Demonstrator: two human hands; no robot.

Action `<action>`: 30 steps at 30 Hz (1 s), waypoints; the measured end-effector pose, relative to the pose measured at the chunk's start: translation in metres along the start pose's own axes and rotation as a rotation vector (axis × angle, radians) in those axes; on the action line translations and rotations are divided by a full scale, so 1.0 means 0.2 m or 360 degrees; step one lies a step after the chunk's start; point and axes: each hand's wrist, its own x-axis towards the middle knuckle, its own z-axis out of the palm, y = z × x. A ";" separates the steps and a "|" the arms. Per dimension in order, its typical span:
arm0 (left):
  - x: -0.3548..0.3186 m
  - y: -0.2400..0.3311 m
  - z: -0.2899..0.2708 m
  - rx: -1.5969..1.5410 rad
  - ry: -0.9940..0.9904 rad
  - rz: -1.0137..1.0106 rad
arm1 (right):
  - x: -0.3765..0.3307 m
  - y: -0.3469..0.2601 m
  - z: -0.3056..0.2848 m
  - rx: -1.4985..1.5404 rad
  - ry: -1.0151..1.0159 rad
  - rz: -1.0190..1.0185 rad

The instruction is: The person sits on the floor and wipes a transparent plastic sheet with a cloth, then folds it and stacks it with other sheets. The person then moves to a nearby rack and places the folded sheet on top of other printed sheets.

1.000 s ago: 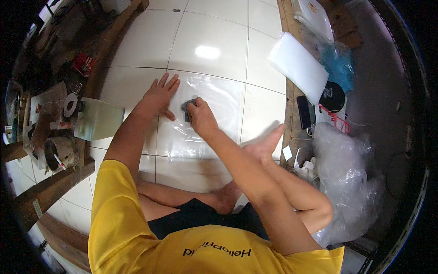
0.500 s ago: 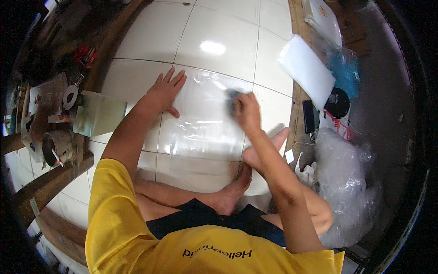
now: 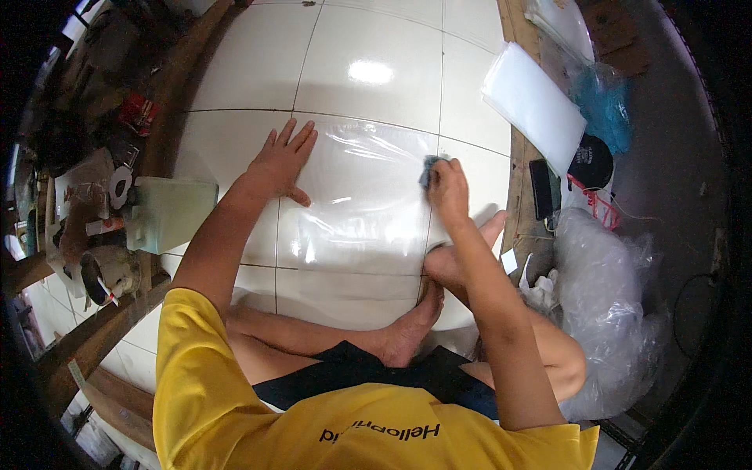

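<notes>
The white tiled floor (image 3: 368,102) serves as the work surface. On it, in front of the person's crossed legs, lies a clear plastic sheet (image 3: 360,207). It is flat apart from some creases, and its long axis appears to run away from the body; the near edge is faint.

Principal relation: the sheet extends leftward and back toward the person from the right-hand grip, which stands at its far right side. The right hand is the nearer to that side; the left is at the opposite edge.

A heap of crumpled clear plastic (image 3: 599,313) sits beside the right knee; whether it encloses anything cannot be determined. A pale green translucent box (image 3: 176,215) stands to the left, contents not discernible.

The left hand (image 3: 280,168) grasps nothing: palm down, fingers spread, at the sheet's left edge. The right hand (image 3: 449,188) is closed around a small item.

A round, open-topped can (image 3: 121,268) stands left of the box's near end; its interior is dark, with a slim white-and-red stick (image 3: 111,298) at its rim.

The gripped item is a grey-blue pad (image 3: 429,171), material uncertain.
</notes>
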 end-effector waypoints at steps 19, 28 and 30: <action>0.01 0.00 0.02 0.0067 0.0035 0.0010 | 0.10 0.01 -0.04 -0.0017 -0.0015 0.0098; -0.18 0.08 0.01 -0.0029 0.0342 0.0001 | -0.31 -0.71 0.09 0.0593 -0.0169 -0.0309; -0.25 0.09 0.13 -0.0085 0.0426 0.0170 | -0.38 -0.81 0.16 0.0599 -0.0194 -0.0369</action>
